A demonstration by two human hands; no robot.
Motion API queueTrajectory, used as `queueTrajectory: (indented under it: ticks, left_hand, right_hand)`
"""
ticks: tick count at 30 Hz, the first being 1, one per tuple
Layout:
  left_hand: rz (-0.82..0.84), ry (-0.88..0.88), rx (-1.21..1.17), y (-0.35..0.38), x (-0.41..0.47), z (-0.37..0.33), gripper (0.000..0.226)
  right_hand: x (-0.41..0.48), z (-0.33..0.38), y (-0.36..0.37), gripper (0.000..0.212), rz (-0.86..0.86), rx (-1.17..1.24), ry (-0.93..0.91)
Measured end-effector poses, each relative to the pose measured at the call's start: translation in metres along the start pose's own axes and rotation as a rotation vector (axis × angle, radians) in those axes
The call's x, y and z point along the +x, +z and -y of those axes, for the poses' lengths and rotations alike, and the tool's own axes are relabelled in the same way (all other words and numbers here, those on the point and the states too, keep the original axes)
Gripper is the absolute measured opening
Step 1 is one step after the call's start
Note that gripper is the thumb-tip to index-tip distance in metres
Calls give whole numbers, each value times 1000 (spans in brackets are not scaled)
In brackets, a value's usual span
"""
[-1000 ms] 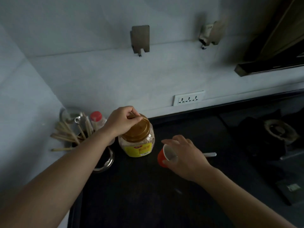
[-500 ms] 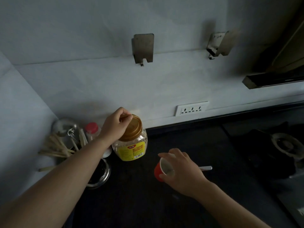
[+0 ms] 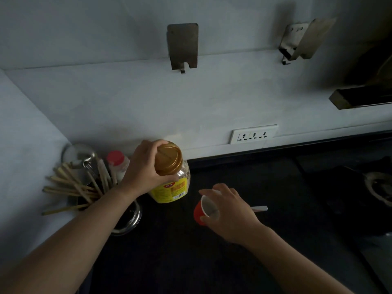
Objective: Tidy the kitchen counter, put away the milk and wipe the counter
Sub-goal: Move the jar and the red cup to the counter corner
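Note:
A clear plastic jar (image 3: 172, 188) with a gold screw lid and a yellow label is tilted toward me at the back of the black counter (image 3: 191, 262). My left hand (image 3: 146, 166) grips its lid from the left. My right hand (image 3: 229, 211) holds a small red cup (image 3: 200, 213) with a white inside, tipped on its side just right of the jar. A metal spoon handle (image 3: 259, 208) pokes out from behind my right hand.
A metal holder (image 3: 127, 221) with wooden chopsticks (image 3: 72, 187) stands in the left corner, a red-capped bottle (image 3: 117, 164) behind it. A wall socket (image 3: 253, 134) sits above the counter edge. A gas burner (image 3: 379, 187) lies at the far right.
The jar has tipped toward me under my left hand, showing more of its lid top. My right hand and the red cup have barely shifted.

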State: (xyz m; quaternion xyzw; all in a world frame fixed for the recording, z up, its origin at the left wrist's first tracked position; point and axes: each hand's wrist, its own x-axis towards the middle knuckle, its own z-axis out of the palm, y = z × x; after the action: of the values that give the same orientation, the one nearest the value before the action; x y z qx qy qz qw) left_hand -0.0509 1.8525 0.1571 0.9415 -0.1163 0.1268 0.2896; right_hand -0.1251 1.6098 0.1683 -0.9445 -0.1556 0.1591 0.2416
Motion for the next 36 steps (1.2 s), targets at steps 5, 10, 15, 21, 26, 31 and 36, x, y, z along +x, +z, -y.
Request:
queueTrajectory:
  ticks: [5,10,15,21,26,31,36]
  left_hand:
    - [48,47,75,-4,4,4,95]
    - [47,44,79,-6,6,4,95]
    - [-17,-14,136,-2,-6,-5,92]
    - [-169,-184,0,5,-51,-17,82]
    - [-198,-290,-45,32,-109,-4,59]
    - [117,-357,62,68,-143,14,48]
    - [302,-372,191,95,-151,28,54]
  right_hand:
    - [10,-3,0,66,-1,-9,1]
    - [21,-3,0,66,7,-14,2]
    - [29,-2,-6,64,-19,-21,-5]
    - [36,-6,-7,65,-28,-55,8]
    - [40,-8,2,65,4,-105,13]
    - [47,-2,26,66,68,-153,-9]
    - [65,0,39,66,78,-226,14]
